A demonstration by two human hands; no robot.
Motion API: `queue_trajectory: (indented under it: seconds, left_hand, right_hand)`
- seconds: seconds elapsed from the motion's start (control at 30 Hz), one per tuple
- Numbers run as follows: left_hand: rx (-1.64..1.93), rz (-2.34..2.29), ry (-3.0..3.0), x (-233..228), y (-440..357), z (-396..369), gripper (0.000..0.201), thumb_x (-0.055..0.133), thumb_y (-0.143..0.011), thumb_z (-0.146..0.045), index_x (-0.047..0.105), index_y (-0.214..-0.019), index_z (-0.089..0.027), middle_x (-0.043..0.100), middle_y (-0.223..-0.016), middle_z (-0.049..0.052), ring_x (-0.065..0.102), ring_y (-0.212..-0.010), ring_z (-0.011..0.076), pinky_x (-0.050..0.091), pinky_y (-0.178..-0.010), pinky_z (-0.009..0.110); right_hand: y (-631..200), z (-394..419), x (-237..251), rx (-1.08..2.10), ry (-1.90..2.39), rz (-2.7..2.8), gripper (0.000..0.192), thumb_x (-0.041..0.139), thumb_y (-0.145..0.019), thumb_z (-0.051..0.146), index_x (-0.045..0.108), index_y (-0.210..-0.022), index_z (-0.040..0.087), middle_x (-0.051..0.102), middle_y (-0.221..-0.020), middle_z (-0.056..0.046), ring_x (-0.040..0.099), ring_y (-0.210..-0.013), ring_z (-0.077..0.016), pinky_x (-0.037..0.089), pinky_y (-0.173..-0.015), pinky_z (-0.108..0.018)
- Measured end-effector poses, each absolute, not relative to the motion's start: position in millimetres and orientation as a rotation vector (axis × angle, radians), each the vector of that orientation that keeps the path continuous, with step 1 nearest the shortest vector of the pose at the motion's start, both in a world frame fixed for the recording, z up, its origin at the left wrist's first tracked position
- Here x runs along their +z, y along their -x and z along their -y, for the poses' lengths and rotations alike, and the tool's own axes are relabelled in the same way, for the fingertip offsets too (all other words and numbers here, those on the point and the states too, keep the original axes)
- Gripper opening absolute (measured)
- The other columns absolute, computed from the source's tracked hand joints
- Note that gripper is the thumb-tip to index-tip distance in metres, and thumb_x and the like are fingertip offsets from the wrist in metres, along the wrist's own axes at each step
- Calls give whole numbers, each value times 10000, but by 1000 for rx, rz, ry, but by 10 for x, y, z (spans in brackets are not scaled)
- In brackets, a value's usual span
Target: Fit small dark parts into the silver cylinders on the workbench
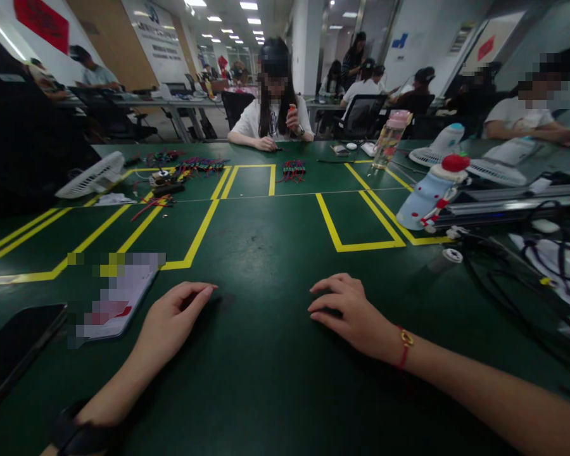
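My left hand (177, 310) rests on the green tabletop (261, 354), just right of a phone in a pale case (123, 310). Its thumb and forefinger meet at the tips, with nothing visible between them. Across from it, my right hand (344, 307) lies palm down on the table, fingers slightly bent and spread, holding nothing. A red bracelet (403, 347) circles the right wrist, and a dark band (83, 430) the left. At the lower left lies a phone with a dark screen (21, 351).
Yellow tape (370, 246) marks the table. Wired bundles (294, 170) lie farther back. A blue bottle (422, 199), a pink-lidded bottle (390, 140), black cables (498, 297) and white fans (92, 176) stand or lie around the sides. A person (270, 117) sits opposite, holding something orange.
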State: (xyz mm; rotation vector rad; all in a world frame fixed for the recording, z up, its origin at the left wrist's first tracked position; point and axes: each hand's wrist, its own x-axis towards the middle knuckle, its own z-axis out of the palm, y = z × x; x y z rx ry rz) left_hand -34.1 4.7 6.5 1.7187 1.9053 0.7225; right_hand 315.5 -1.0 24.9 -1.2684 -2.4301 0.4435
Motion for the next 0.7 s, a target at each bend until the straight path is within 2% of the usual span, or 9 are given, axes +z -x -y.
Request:
queue_trajectory:
  seconds: [0.13,0.23,0.3,0.37,0.47,0.7]
  left_hand:
    - [720,-1886,-1734,58,320,-44,374,514,-869,-565,683,-1023,-269,696,-1097,22,626,-1024,250,466,-872,353]
    - [718,-1878,-1744,56,307,-49,362,524,-866,-559,686,-1017,-272,697,-1080,13,628,-1015,244,462,-874,344]
    - [711,-1878,-1751,56,311,-49,357,528,-865,-560,687,-1015,-278,696,-1077,7,626,-1018,244,458,-874,345]
    - [700,-1878,-1757,55,320,-46,354,522,-868,-561,686,-1018,-285,692,-1085,2,623,-1027,243,455,-874,346]
    - [679,-1882,-1762,52,334,-39,346,518,-873,-557,682,-1027,-294,689,-1089,-3,624,-1024,238,456,-866,343]
    - [667,-1897,-1783,32,345,-46,325,532,-862,-554,682,-1016,-311,706,-1051,-26,647,-982,224,471,-838,319]
  right_hand:
    - [-3941,-217,364,-133,1553,2153,273,519,-898,425,690,-990,234,649,-1110,-43,557,-1067,-159,395,-940,-329]
    - [-4625,-306,444,-396,1745,1920,327,505,-889,420,677,-951,149,648,-1094,-126,537,-1098,-216,337,-997,-386]
    - [-4984,-312,456,-471,1892,1798,347,492,-877,424,671,-918,130,642,-1080,-168,527,-1090,-259,328,-967,-425]
    - [-5228,-301,435,-490,2047,1710,350,495,-857,444,674,-893,145,648,-1037,-167,543,-1018,-266,361,-874,-411]
    - [-5397,-293,385,-413,2193,1665,330,517,-834,461,683,-894,182,666,-952,-120,562,-883,-227,376,-748,-349]
    - [-5387,-316,340,-243,2262,1577,333,571,-799,468,686,-986,219,672,-1003,-70,568,-858,-181,378,-750,-302]
